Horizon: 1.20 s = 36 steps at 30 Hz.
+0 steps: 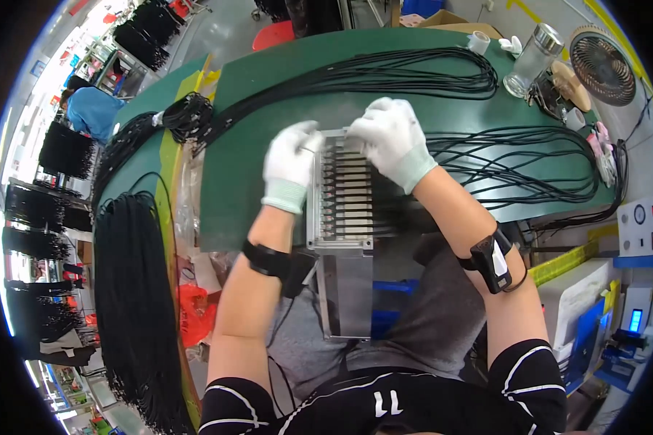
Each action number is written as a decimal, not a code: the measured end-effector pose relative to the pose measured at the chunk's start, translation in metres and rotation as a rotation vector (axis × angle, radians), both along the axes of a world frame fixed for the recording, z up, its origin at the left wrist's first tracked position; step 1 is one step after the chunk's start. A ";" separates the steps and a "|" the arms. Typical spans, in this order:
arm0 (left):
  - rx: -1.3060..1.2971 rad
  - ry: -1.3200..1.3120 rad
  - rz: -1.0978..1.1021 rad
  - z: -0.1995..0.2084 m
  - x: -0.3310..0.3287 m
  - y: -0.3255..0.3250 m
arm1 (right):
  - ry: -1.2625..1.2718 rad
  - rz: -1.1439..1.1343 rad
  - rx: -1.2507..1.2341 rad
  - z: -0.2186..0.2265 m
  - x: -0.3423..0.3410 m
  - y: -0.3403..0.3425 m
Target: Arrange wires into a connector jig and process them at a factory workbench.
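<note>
A metal fixture lies lengthwise in front of me, with several black cable ends set side by side across its slots. My left hand, in a white glove, is at the fixture's far left corner, its fingers curled in a pinch. Over the far right corner, my right hand, also gloved, has its fingers bent and pressed together. Whatever either hand pinches is hidden or too small to name. From the fixture's right side, black cables run out past my right wrist in long loops.
A bundle of black cables stretches across the far side of the green table. More hang at the left. A glass jar, a tape roll and a fan stand far right. Another person is at far left.
</note>
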<state>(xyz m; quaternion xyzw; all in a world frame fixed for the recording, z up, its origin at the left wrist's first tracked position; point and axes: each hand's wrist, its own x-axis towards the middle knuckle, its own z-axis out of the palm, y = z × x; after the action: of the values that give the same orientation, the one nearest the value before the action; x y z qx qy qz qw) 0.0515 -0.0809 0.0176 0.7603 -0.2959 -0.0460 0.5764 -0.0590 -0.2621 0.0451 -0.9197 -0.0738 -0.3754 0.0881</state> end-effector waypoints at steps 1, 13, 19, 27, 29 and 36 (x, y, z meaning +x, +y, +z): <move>-0.006 0.012 0.002 -0.004 0.001 0.004 | 0.012 0.002 -0.006 -0.002 -0.003 -0.008; 0.084 -0.305 0.110 0.001 0.010 0.008 | 0.527 0.126 0.640 -0.001 -0.006 -0.017; 0.227 -0.242 0.070 -0.007 0.015 0.010 | 0.332 -0.059 0.201 -0.009 -0.001 -0.026; 0.409 -0.178 0.046 -0.002 0.010 0.009 | 0.253 -0.175 0.013 -0.015 -0.001 -0.025; 0.439 -0.175 0.048 -0.002 0.007 0.008 | 0.243 -0.191 -0.006 -0.016 -0.004 -0.026; 0.385 -0.286 0.063 -0.040 0.031 0.021 | 0.261 -0.149 0.000 -0.020 0.000 -0.023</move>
<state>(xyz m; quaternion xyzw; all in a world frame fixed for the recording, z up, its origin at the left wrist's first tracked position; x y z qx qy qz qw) 0.0829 -0.0602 -0.0222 0.8638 -0.3365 0.0245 0.3743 -0.0589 -0.2847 0.0252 -0.9636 0.0067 -0.2582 0.0689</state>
